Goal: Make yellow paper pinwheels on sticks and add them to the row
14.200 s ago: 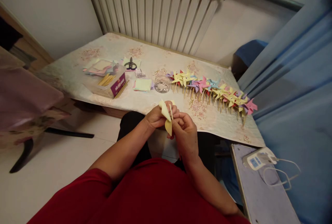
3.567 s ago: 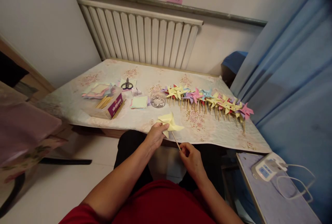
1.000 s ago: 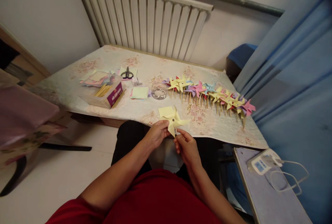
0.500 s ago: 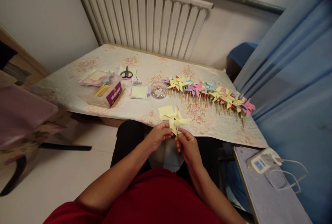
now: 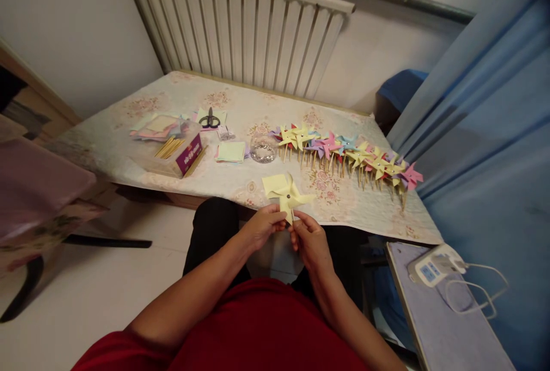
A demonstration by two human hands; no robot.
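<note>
A pale yellow paper pinwheel [image 5: 296, 196] with a dark pin at its centre is held up at the table's front edge. My left hand [image 5: 265, 224] pinches its lower blade from the left, thumb on top. My right hand [image 5: 311, 238] has its fingers closed at the bottom of the pinwheel, by a short pale strip that looks like the stick; the fingers hide most of it. Just behind lies a yellow paper square [image 5: 270, 181], partly covered by the pinwheel.
Finished pinwheels [image 5: 329, 145] on sticks stand in a long row at the right. A clear round dish of pins [image 5: 263, 152], stacked paper squares [image 5: 231, 152], black scissors [image 5: 209, 121] and a box of sticks [image 5: 189, 156] are to the left. A white device [image 5: 436, 266] sits on the side table.
Hardly anything differs. The pinwheel has shifted very slightly left in the view, and both hands keep the same grip on it.
</note>
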